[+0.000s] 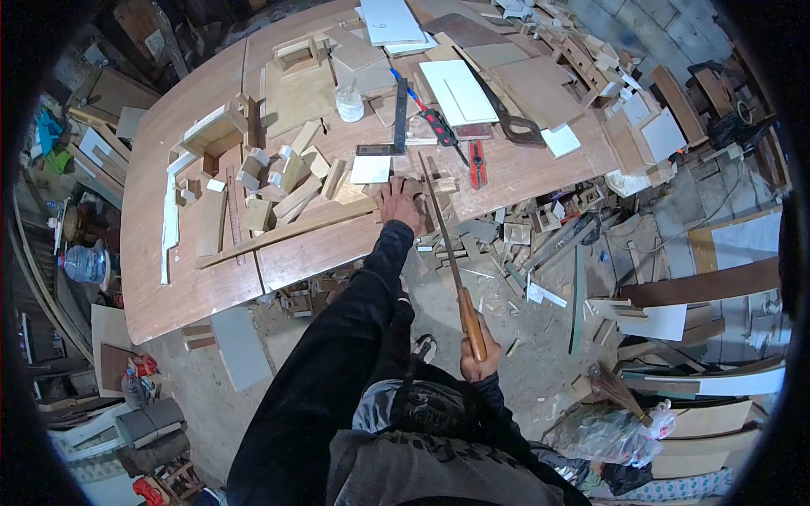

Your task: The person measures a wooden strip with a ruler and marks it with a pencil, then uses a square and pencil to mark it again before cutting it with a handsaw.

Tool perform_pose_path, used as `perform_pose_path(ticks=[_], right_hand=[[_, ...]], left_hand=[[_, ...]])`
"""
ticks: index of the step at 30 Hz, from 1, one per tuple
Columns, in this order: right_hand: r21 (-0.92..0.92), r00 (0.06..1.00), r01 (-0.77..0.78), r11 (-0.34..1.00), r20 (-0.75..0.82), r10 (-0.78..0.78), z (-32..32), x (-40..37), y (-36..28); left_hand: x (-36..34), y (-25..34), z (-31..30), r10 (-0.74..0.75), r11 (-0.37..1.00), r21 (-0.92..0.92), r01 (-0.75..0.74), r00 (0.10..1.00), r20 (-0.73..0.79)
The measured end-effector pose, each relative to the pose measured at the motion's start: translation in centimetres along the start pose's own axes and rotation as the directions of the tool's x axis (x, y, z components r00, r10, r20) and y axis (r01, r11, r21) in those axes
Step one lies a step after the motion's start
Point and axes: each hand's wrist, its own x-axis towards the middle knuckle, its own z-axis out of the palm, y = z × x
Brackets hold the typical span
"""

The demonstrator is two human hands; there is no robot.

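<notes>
My left hand lies flat at the table's near edge, fingers spread over the end of a long wooden strip. The strip runs left along the table's front. In my right hand is a handsaw, gripped by its long wooden handle. Its narrow blade points up and away, passing just right of my left hand, and its tip overlaps the tabletop in this view. Beyond my left fingers sits a small white board. A dark try square lies behind that board.
Wood blocks and an open wooden box occupy the table's left half. A second saw, a red cutter, a red-and-black tool and a plastic container lie farther back. Offcuts litter the floor beside a broom.
</notes>
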Motion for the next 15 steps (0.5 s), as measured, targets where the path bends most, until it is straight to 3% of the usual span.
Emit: perform_pose_path(ticks=[3,5,6,9,11,12,15], right_hand=[[-0.065,1.000,-0.021,0.998,0.016,0.022,0.2,1.6,-1.8],[-0.158,0.991,0.116,0.981,-0.052,-0.125,2.2,4.3,-0.3],[-0.151,0.991,0.111,0.982,-0.053,-0.121,2.9,4.9,0.2],[-0.087,0.990,0.125,0.988,-0.059,-0.131,3.0,4.9,1.1],[-0.070,0.991,0.133,0.989,-0.011,-0.134,2.4,3.1,1.0],[-0.074,0.999,0.038,0.997,0.024,-0.036,1.4,1.5,0.4],[-0.059,1.000,0.004,0.998,0.010,-0.003,0.2,-0.6,0.0]], left_hand=[[0.0,-0.2,1.0,0.015,0.999,0.040,-0.012,0.997,-0.074],[-0.4,-0.1,0.9,0.066,0.993,0.108,-0.050,0.986,-0.150],[-0.7,-0.3,0.8,0.121,0.981,0.178,-0.082,0.968,-0.220],[-0.5,0.2,0.1,0.075,0.994,0.089,-0.068,0.994,-0.080],[-0.3,0.0,0.1,0.071,0.993,0.102,-0.060,0.992,-0.105],[-0.6,0.0,0.3,0.058,0.994,0.103,-0.046,0.991,-0.121],[-0.5,0.7,-0.5,0.081,0.996,0.041,-0.075,0.984,-0.157]])
